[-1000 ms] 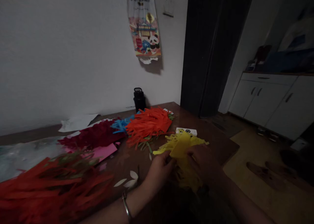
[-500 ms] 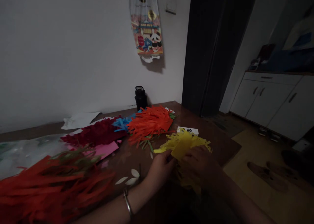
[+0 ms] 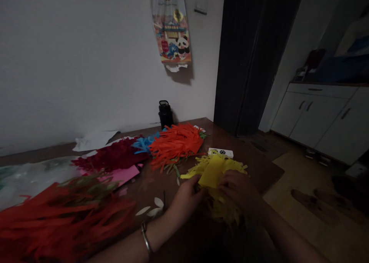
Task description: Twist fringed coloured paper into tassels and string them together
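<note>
A yellow paper piece with fringed strips (image 3: 212, 172) is held low over the near right part of the table, its plain flat band tilted up between my hands. My left hand (image 3: 188, 195), with a metal bracelet on the wrist, is closed on the band's left edge between thumb and fingers. On the other side, my right hand (image 3: 240, 190) is closed with bent fingers at the right edge. Yellow strips spread out behind the band and hang below it. The right fingertips are dark and partly hidden.
Orange fringed paper (image 3: 178, 142), a dark red pile (image 3: 111, 155), blue strips (image 3: 145, 142) and pink paper (image 3: 123, 174) lie on the brown table (image 3: 253, 167). Red strips (image 3: 72, 220) fill the near left. A white remote (image 3: 227, 153) and black bottle (image 3: 165, 115) are farther back.
The yellow band has shifted slightly left and faces me more openly. Both hands have moved slightly with it, still closed at its edges.
</note>
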`<state>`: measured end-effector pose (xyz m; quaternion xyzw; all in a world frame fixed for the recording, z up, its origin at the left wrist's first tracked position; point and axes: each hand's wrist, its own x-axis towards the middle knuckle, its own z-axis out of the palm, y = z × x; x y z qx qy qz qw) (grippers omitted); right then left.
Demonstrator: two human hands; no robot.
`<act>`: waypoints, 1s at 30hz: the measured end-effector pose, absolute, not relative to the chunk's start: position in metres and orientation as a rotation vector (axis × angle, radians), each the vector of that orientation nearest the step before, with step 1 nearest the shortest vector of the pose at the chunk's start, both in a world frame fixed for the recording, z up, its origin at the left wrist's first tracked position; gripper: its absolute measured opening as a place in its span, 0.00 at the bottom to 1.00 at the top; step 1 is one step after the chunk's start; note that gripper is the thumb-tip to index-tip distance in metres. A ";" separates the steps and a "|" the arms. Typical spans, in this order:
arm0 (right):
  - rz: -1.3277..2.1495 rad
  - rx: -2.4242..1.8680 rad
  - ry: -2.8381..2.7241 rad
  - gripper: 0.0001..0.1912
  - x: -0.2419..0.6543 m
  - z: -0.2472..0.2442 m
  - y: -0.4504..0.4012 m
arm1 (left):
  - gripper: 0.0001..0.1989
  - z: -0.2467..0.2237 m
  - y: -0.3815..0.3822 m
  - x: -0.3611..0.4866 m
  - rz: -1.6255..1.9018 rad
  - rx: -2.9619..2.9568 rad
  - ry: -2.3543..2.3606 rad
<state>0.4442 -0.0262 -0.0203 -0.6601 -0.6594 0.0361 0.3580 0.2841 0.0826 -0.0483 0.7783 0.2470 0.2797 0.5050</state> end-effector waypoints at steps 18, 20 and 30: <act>0.497 -1.712 -1.480 0.04 0.447 -0.028 -0.021 | 0.08 -0.035 0.079 0.275 0.797 2.373 0.443; 0.509 -1.708 -1.497 0.04 0.448 -0.028 -0.021 | 0.08 -0.035 0.079 0.276 0.771 2.362 0.437; 0.411 -1.661 -1.604 0.11 0.449 -0.018 -0.026 | 0.11 -0.037 0.083 0.279 0.694 2.282 0.411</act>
